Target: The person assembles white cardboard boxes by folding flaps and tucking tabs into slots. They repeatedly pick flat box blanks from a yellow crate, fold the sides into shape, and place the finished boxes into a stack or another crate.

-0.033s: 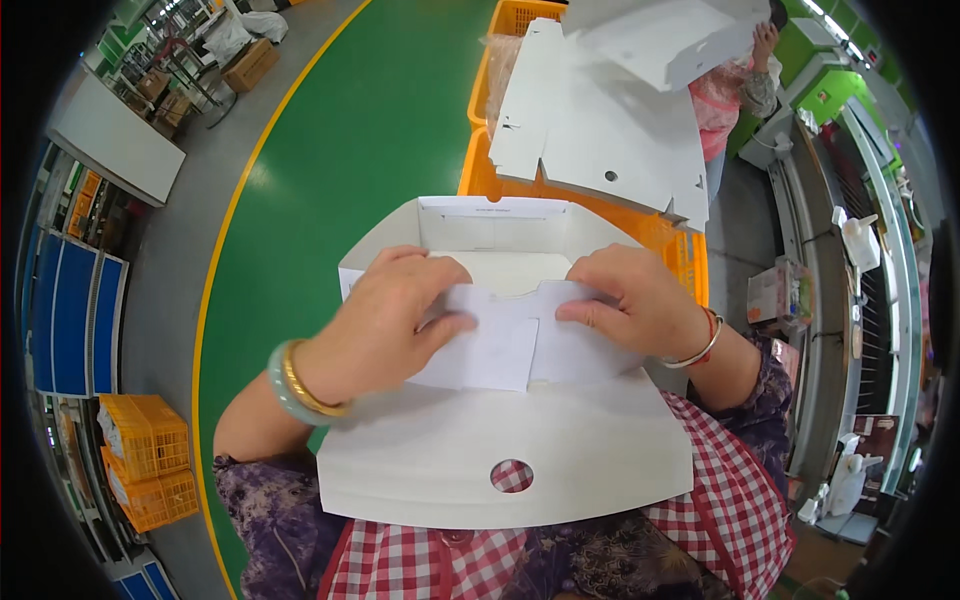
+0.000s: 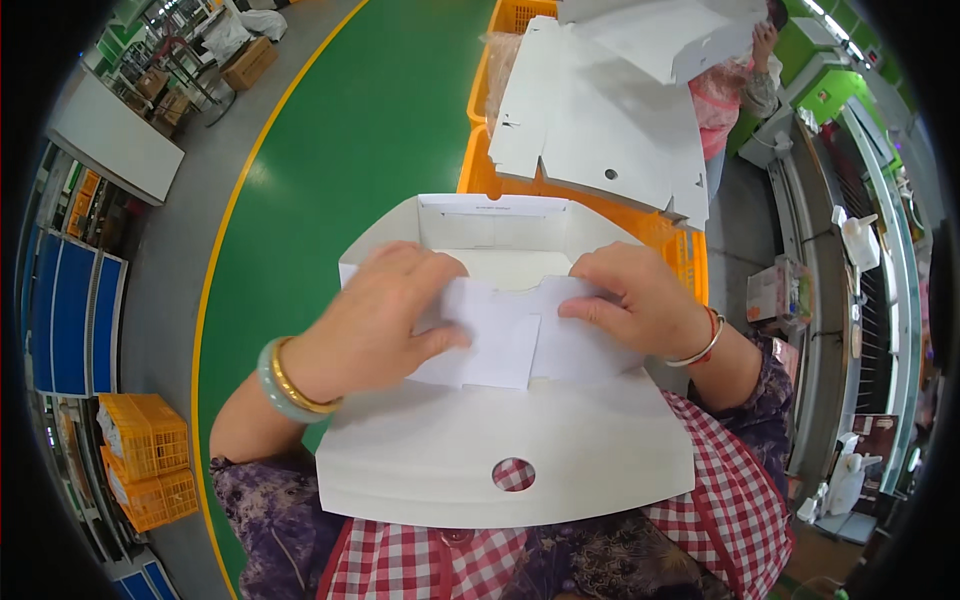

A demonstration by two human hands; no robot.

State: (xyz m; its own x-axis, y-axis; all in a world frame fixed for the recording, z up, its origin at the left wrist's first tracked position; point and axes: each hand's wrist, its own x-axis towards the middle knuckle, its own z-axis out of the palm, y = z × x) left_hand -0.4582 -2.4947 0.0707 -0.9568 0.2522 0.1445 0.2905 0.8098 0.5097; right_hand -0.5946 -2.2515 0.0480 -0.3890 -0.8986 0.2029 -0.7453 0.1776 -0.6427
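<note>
A white cardboard box [image 2: 510, 262], partly folded, stands in front of me with its inside facing up. Its long flap [image 2: 480, 440] reaches toward my apron and has an oval hole. My left hand [image 2: 392, 305], slightly blurred, grips the left part of the near wall [image 2: 500, 335], fingers over the top edge and thumb on the near face. At the right part of that wall, my right hand [image 2: 640, 302] pinches the same edge between thumb and fingers. A notch dips in the edge between my hands, and a cut tab shows below it.
Beyond the box, flat white cardboard sheets [image 2: 600, 140] lie on orange crates [image 2: 480, 165]. Another person's hand [image 2: 765, 42] is beside a raised white sheet [image 2: 660, 40]. Stacked orange crates [image 2: 148, 440] stand far left; a long bench [image 2: 835, 300] runs along the right.
My left hand has shifted slightly left, its thumb a little lower. The raised white sheet at the back has tilted slightly. My right hand stays nearly in place.
</note>
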